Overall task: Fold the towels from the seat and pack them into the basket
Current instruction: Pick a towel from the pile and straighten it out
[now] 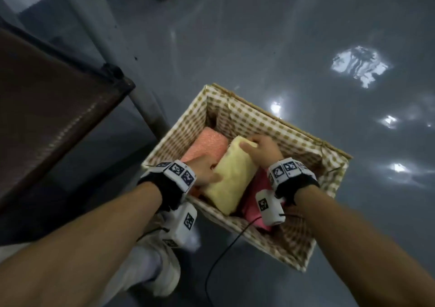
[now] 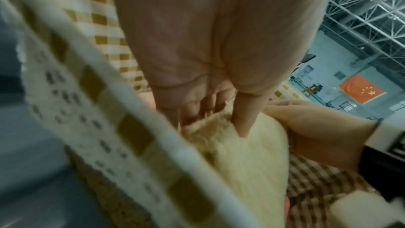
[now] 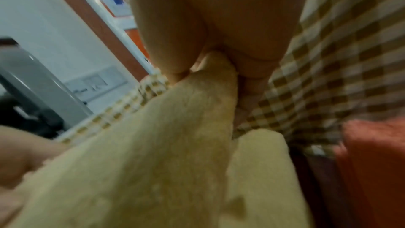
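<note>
Both hands grip the folded yellow towel (image 1: 229, 175) inside the basket (image 1: 244, 118): left hand (image 1: 204, 170) at its 9 o'clock edge, right hand (image 1: 263, 149) at 1 o'clock. Orange towel (image 1: 207, 144) lies at 11, pink towel (image 1: 256, 203) at 5.

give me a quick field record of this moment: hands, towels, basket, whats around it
left hand: grips the near-left edge of the yellow towel
right hand: grips its far end
yellow towel: folded, inside the basket, lying slantwise on the others
orange towel: folded, far-left in basket
pink towel: near-right in basket, partly covered
basket: checked lining, on the grey floor
seat: brown, left of the basket
</note>
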{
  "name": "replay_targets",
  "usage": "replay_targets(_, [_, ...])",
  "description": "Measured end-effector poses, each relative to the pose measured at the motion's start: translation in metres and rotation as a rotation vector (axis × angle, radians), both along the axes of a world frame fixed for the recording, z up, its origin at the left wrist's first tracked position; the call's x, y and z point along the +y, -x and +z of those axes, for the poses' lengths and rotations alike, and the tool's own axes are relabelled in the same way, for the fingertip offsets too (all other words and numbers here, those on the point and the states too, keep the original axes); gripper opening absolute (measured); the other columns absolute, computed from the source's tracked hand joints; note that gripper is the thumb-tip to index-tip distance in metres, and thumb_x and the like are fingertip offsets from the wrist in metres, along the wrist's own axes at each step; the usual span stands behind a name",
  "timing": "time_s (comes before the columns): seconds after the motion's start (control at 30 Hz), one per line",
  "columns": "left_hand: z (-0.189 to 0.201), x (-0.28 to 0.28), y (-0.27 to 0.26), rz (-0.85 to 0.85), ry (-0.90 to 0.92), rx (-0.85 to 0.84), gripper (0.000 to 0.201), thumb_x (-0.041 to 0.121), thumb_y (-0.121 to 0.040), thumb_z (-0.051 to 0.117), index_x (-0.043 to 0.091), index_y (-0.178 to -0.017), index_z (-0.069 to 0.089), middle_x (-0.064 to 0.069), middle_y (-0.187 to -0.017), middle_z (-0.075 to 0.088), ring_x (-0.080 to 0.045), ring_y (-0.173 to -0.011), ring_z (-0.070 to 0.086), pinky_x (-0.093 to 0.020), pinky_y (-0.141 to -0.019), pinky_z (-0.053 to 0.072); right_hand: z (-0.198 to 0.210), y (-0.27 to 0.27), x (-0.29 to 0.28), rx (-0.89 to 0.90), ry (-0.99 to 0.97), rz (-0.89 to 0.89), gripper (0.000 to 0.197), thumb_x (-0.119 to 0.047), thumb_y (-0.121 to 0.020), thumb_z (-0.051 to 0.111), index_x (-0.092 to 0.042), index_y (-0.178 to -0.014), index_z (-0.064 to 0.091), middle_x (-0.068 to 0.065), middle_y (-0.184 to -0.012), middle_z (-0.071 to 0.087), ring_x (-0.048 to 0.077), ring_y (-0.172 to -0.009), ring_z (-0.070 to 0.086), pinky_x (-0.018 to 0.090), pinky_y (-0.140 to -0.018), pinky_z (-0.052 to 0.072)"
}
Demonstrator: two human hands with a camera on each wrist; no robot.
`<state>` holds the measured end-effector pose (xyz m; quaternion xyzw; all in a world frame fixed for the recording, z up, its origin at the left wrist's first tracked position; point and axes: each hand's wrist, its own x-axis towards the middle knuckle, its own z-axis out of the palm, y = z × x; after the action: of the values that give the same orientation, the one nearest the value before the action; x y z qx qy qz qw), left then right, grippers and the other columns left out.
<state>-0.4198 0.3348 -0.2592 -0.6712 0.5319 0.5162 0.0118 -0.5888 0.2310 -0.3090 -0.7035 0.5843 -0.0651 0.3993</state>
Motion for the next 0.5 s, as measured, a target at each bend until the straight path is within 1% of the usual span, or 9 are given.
replay_targets(0.07, [-0.006,0.003,-0.004,0.014,0.010,-0.001,0.031,0.019,-0.090,0.055,0.004,-0.116,0.062,-0.013,-0.117,0.064,-0.030,-0.108,0.059,-0.038,-0.097,0.046,-0.011,-0.008,-0.003,0.060,-0.051,0.021,0.039,-0.039,-0.089,0.061,-0.009,-0.114,0.065,0.009,-0.108,0.067,0.023,-0.097,0.061,0.027,-0.075,0.042])
replay_targets(0.13, [-0.007,0.007,-0.009,0.024,0.016,-0.024,0.030,0.018,-0.093,0.050,0.008,-0.119,0.062,-0.011,-0.120,0.062,-0.030,-0.111,0.057,-0.033,-0.097,0.044,-0.021,-0.016,-0.005,0.113,-0.095,0.028,0.034,-0.037,-0.091,0.060,-0.010,-0.110,0.065,0.010,-0.107,0.067,0.022,-0.092,0.060,0.027,-0.073,0.040])
replay_targets(0.2, [-0.001,0.008,-0.016,0.092,0.025,-0.033,0.030,0.021,-0.094,0.049,0.014,-0.121,0.061,-0.008,-0.117,0.064,-0.027,-0.109,0.059,-0.032,-0.096,0.045,-0.027,-0.020,-0.002,0.204,-0.116,0.041,0.033,-0.035,-0.092,0.058,-0.008,-0.110,0.063,0.010,-0.108,0.065,0.026,-0.097,0.061,0.026,-0.073,0.040])
replay_targets(0.27, [0.009,0.008,-0.023,0.171,0.056,-0.003,0.026,0.019,-0.092,0.054,0.016,-0.116,0.063,-0.007,-0.106,0.069,-0.022,-0.099,0.065,-0.032,-0.090,0.050,-0.025,-0.021,0.001,0.289,-0.088,0.042,0.028,-0.028,-0.091,0.058,-0.005,-0.107,0.062,0.013,-0.105,0.065,0.029,-0.098,0.061,0.027,-0.072,0.039])
replay_targets(0.33, [0.023,0.009,-0.029,0.244,0.115,0.032,0.021,0.016,-0.090,0.056,0.015,-0.109,0.065,-0.004,-0.098,0.070,-0.016,-0.087,0.068,-0.027,-0.081,0.052,-0.013,-0.022,0.004,0.336,-0.011,0.066,0.017,-0.016,-0.089,0.056,-0.002,-0.096,0.062,0.014,-0.098,0.065,0.030,-0.090,0.062,0.027,-0.068,0.042])
replay_targets(0.37, [0.032,0.011,-0.032,0.277,0.147,0.044,0.018,0.014,-0.090,0.056,0.014,-0.106,0.065,-0.003,-0.096,0.070,-0.012,-0.081,0.067,-0.021,-0.074,0.052,-0.004,-0.024,0.005,0.345,0.039,0.095,0.013,-0.012,-0.088,0.053,-0.003,-0.093,0.061,0.015,-0.095,0.066,0.030,-0.086,0.062,0.028,-0.066,0.043])
replay_targets(0.4, [0.041,0.014,-0.035,0.310,0.183,0.053,0.016,0.013,-0.090,0.055,0.013,-0.103,0.065,-0.003,-0.094,0.069,-0.009,-0.076,0.066,-0.016,-0.066,0.050,0.006,-0.026,0.006,0.338,0.087,0.134,0.012,-0.009,-0.088,0.052,-0.004,-0.092,0.062,0.014,-0.095,0.066,0.030,-0.084,0.062,0.029,-0.066,0.045])
replay_targets(0.43, [0.053,0.018,-0.039,0.339,0.221,0.054,0.015,0.011,-0.090,0.054,0.012,-0.101,0.065,-0.003,-0.093,0.069,-0.007,-0.073,0.065,-0.013,-0.062,0.049,0.019,-0.030,0.007,0.311,0.125,0.180,0.013,-0.009,-0.088,0.051,-0.005,-0.094,0.062,0.014,-0.095,0.067,0.030,-0.085,0.063,0.029,-0.068,0.047])
replay_targets(0.5, [0.078,0.028,-0.050,0.384,0.289,0.049,0.016,0.009,-0.090,0.054,0.012,-0.100,0.066,-0.005,-0.093,0.070,-0.012,-0.077,0.066,-0.019,-0.068,0.051,0.049,-0.045,0.014,0.227,0.180,0.286,0.019,-0.012,-0.089,0.053,-0.006,-0.106,0.062,0.012,-0.100,0.066,0.028,-0.092,0.062,0.027,-0.072,0.045])
